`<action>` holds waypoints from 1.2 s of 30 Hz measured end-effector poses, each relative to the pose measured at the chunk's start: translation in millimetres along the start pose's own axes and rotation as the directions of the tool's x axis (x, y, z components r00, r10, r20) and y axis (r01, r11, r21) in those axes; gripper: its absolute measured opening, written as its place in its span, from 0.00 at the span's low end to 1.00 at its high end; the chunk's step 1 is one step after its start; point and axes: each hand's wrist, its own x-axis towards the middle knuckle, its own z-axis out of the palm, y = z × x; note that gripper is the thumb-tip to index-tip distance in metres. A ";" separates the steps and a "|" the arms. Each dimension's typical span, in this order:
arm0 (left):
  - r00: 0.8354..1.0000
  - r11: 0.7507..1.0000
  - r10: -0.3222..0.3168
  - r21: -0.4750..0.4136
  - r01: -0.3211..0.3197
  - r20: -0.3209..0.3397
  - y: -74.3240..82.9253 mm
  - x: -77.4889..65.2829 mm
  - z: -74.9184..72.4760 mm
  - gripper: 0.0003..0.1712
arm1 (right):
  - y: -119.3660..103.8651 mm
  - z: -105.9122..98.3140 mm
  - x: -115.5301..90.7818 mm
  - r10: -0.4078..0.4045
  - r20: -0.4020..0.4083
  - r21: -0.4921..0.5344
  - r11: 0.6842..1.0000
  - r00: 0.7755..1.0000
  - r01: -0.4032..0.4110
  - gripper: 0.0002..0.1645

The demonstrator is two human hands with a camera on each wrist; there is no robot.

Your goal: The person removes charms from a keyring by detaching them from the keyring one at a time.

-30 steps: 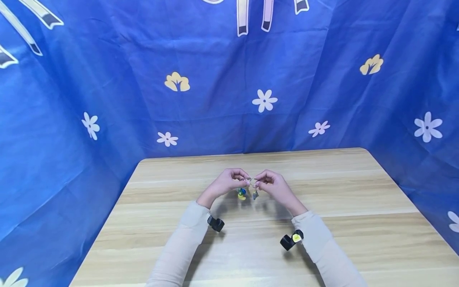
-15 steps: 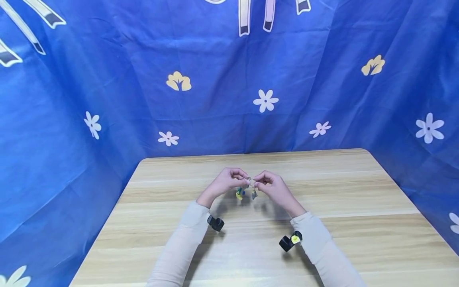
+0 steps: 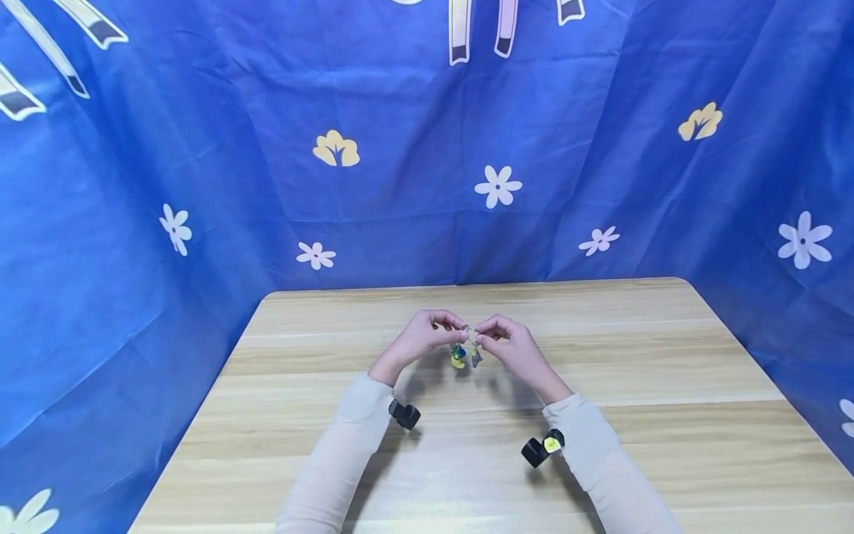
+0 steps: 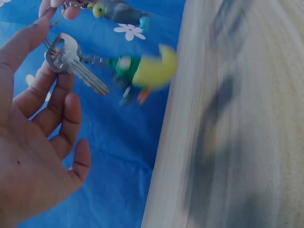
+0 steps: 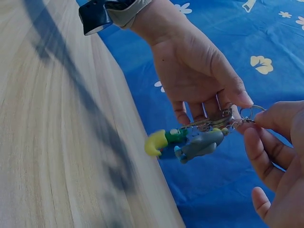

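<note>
Over the table (image 3: 454,452), toward its far side, left hand (image 3: 425,337) and right hand (image 3: 512,348) pinch a ring (image 5: 256,106) between them; steady fingertips should best control its key (image 4: 78,66) and charms (image 4: 154,71).

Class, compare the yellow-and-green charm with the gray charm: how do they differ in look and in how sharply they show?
The yellow-and-green charm has a curved yellow end, while the gray charm has a pale blue end. In the left wrist view, the yellow-and-green charm is blurred; the gray charm is sharper. Both hang from metal links.
</note>
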 end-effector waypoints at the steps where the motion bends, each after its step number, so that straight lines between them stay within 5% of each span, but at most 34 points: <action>1: 1.000 1.000 -0.003 -0.011 0.003 0.000 0.2 0.1 0.3 0.14 | 0.3 0.2 0.2 -0.003 -0.004 0.000 1.000 1.000 0.003 0.09; 9: 1.000 0.999 -0.015 -0.045 0.014 -0.014 -0.8 -1.2 1.9 0.14 | 3.9 0.0 0.1 -0.015 -0.013 -0.014 1.000 1.000 0.015 0.09; 16: 1.000 0.999 -0.004 -0.039 0.003 -0.031 -2.4 -3.9 -0.9 0.16 | 9.3 -10.2 -0.7 0.041 -0.023 0.111 0.993 0.999 -0.039 0.10; 31: 1.000 0.990 0.009 -0.144 -0.014 -0.030 -8.6 -8.5 -5.6 0.15 | 36.7 -40.0 -2.8 0.044 -0.062 -0.108 0.993 0.997 -0.051 0.07; 36: 1.000 0.968 0.014 -0.249 -0.019 -0.018 -11.7 -7.7 -5.3 0.16 | 46.7 -47.3 -4.9 0.084 -0.064 -0.143 0.985 0.994 -0.093 0.07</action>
